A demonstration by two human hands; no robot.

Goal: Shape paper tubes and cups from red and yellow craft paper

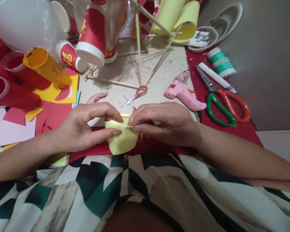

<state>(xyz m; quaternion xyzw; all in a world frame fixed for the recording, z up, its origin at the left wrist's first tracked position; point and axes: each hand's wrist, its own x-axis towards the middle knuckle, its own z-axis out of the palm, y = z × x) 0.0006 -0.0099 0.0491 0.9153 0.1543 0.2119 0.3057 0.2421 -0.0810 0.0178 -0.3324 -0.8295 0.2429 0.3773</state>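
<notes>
A piece of yellow paper [123,141], bent over along its top, is held up at the table's near edge. My left hand [89,124] pinches its upper left part between thumb and fingers. From the other side my right hand [164,122] pinches the upper right edge, its fingertips close to those of my left hand. Just beyond the paper lie small scissors [135,95] with red handles, their blades apart. A pink glue gun [185,93] rests on its side beyond my right hand.
Large scissors [222,96], a white marker [216,77] and a green-banded roll [221,62] lie at right. A wooden stick frame [139,48] with red paper cups [91,35] stands behind. Paper tubes [47,66] and coloured paper sheets [14,129] fill the left.
</notes>
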